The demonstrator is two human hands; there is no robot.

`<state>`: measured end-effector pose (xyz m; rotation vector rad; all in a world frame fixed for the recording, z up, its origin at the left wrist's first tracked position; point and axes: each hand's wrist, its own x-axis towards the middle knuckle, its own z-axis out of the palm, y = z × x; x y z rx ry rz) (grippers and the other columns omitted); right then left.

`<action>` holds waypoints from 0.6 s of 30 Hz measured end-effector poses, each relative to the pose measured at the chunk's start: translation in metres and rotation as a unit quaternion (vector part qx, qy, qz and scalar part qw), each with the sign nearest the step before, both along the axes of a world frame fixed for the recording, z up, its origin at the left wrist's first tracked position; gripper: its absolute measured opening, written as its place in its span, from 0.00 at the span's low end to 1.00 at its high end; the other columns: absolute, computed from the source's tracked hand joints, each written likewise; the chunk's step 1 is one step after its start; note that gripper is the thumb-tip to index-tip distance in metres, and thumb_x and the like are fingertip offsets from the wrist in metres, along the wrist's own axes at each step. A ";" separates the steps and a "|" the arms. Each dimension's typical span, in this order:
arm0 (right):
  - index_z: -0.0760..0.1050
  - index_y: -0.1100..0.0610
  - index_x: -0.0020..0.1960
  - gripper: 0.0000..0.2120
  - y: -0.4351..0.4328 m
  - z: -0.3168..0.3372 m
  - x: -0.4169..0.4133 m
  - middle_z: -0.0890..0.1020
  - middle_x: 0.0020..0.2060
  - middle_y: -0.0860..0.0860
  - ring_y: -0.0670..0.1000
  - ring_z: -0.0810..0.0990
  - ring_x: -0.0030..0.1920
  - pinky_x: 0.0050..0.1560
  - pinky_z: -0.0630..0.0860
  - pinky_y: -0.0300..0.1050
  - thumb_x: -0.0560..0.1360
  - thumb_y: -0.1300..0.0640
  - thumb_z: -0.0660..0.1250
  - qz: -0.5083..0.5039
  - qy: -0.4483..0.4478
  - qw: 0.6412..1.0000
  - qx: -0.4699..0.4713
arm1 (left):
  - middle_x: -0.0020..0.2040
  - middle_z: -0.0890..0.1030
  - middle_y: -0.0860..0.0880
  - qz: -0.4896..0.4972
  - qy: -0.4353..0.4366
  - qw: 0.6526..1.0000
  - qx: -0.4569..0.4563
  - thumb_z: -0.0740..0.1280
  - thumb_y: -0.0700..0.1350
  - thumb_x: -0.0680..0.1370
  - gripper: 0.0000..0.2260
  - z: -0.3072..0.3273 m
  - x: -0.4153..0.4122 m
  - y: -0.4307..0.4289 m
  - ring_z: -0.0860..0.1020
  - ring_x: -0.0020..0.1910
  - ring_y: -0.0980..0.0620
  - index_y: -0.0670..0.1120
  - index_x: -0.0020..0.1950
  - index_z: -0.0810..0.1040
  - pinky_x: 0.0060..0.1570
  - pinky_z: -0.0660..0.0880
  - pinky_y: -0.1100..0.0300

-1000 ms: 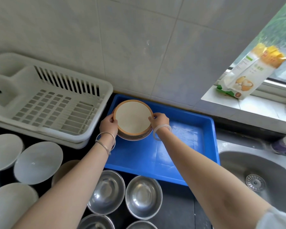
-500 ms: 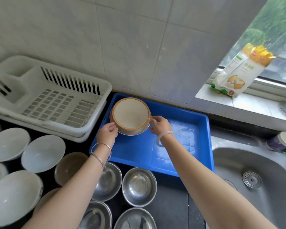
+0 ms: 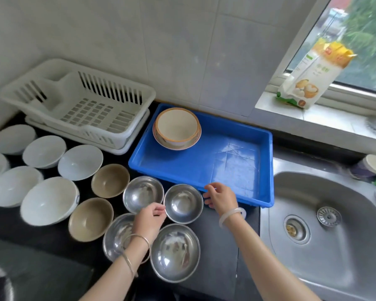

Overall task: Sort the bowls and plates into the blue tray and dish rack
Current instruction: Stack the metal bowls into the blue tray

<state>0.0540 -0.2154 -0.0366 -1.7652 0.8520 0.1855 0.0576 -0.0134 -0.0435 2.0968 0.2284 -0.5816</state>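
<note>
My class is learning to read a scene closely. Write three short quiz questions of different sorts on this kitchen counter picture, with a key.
1. True or false: the white slotted plastic dish rack holds dishes.
2. What sits in the blue plastic tray? A) a cream bowl with an orange rim B) a steel pot C) cups
3. Which shiny steel bowl do the left hand and right hand flank?

Key
1. False; none show in it.
2. A
3. The small one at the tray's near edge.
</note>
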 end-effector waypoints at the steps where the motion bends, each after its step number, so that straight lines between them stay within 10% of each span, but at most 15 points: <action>1: 0.77 0.54 0.43 0.07 0.002 -0.007 -0.009 0.82 0.31 0.49 0.46 0.78 0.27 0.42 0.78 0.47 0.75 0.57 0.61 0.007 0.021 1.000 -0.017 | 0.50 0.83 0.47 -0.015 0.004 1.000 0.011 0.67 0.39 0.74 0.08 -0.002 -0.006 0.001 0.79 0.46 0.53 0.44 0.52 0.80 0.45 0.71 0.62; 8: 0.77 0.53 0.51 0.06 0.018 -0.031 -0.025 0.81 0.34 0.49 0.49 0.80 0.29 0.41 0.82 0.45 0.74 0.57 0.64 0.038 0.090 0.995 -0.013 | 0.54 0.83 0.47 -0.133 0.012 0.987 0.092 0.65 0.35 0.73 0.13 -0.015 -0.019 0.002 0.79 0.54 0.51 0.45 0.56 0.79 0.57 0.74 0.60; 18: 0.79 0.61 0.37 0.09 0.015 -0.024 -0.028 0.82 0.36 0.54 0.50 0.83 0.31 0.33 0.81 0.38 0.72 0.67 0.63 -0.039 0.100 0.993 0.051 | 0.52 0.84 0.47 -0.142 0.006 0.984 0.112 0.62 0.34 0.74 0.13 -0.020 -0.021 0.003 0.81 0.53 0.50 0.44 0.54 0.82 0.56 0.75 0.59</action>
